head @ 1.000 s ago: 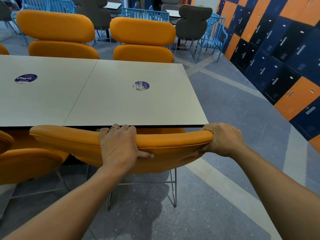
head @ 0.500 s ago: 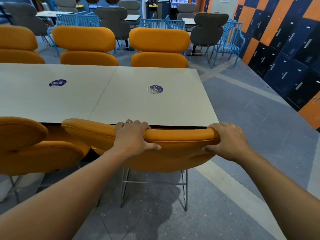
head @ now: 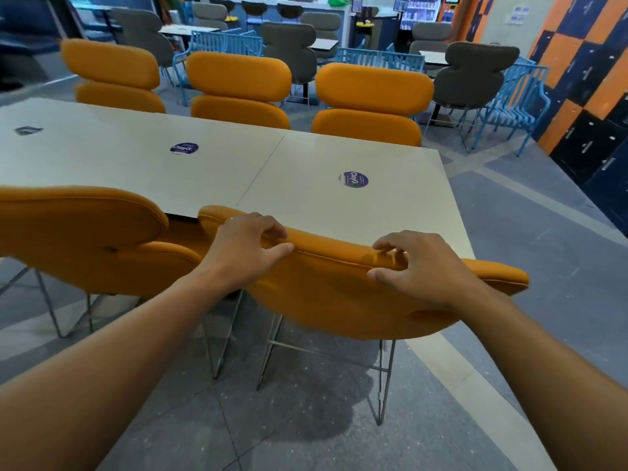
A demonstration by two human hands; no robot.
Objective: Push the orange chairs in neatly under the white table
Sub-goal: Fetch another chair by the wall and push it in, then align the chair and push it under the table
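Observation:
The orange chair (head: 339,300) in front of me stands with its backrest top at the near edge of the white table (head: 390,215), its seat hidden beneath. My left hand (head: 248,253) holds the backrest's top edge near its left end, fingers curled over, thumb along the seam. My right hand (head: 418,266) holds the top edge around the middle, fingers curled, thumb on the back face. Small dents show in the cushion beside its fingers. A second orange chair (head: 85,239) stands close on the left, also against the table edge.
Three orange chairs (head: 373,86) line the table's far side. Grey chairs (head: 472,76), blue metal chairs (head: 516,96) and small tables fill the room behind. Orange and navy lockers (head: 594,96) run along the right wall, with a grey floor aisle between them and the table.
My right hand has slid from the backrest's right end toward its middle. The view has swung left and up, showing more of the neighbouring chair and the room behind.

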